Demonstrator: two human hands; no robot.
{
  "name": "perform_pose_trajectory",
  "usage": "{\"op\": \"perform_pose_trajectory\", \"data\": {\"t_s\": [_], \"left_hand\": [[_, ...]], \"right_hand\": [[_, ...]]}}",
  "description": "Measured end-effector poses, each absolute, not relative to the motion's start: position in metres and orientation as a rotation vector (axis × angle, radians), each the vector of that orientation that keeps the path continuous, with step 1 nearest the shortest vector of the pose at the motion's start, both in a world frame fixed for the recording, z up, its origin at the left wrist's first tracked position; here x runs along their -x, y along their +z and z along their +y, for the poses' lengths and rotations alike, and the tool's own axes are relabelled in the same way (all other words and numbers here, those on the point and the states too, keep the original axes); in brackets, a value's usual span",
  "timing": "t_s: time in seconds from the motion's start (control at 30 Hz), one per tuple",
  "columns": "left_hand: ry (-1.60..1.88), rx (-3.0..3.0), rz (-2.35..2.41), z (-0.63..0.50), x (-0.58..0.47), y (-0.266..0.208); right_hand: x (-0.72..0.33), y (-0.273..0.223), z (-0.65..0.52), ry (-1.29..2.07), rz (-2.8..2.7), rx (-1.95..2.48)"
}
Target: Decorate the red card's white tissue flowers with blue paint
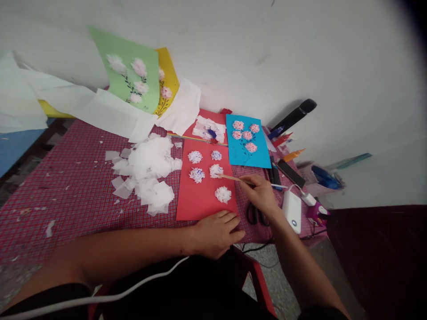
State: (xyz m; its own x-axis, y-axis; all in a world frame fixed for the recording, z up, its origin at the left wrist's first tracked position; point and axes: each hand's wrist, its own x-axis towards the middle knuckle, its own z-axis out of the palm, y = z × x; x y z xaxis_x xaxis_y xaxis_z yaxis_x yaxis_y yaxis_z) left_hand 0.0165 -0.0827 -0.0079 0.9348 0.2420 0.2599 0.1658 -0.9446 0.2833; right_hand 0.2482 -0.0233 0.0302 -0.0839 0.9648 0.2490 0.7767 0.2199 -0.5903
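My right hand grips a thin paintbrush, its tip touching a white crumpled-tissue flower with blue specks. That flower sits on a sheet of red paper. Several more tissue flowers are on the sheet: those on the left and at the top carry blue-violet marks, while the white flower at lower right looks plain. My left hand lies with fingers stretched over the sheet's near edge. Beyond the sheet is a crumpled white tissue with a dark blue paint blob.
Left of the sheet lies a pile of white tissue squares. A blue flower card is at the back right. Scissors, a white power bank and a dark phone lie right. A green card leans on the wall.
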Motion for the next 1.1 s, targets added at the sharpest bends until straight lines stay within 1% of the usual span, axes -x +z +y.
{"op": "perform_pose_trajectory", "data": {"t_s": [0.27,0.67,0.9,1.1], "left_hand": [[0.406,-2.841,0.300,-0.083,-0.017,-0.007],[0.428,-2.832,0.301,-0.083,-0.017,-0.006],[0.430,-2.838,0.294,-0.082,-0.016,-0.007],[0.414,-2.842,0.306,-0.082,-0.016,-0.006]], "right_hand": [[-0.243,0.027,-0.022,0.400,-1.928,1.610],[-0.235,0.029,-0.025,0.143,-2.095,1.542],[-0.241,0.038,-0.028,0.222,-1.999,1.554],[-0.255,0.026,-0.029,0.377,-1.832,1.632]]}}
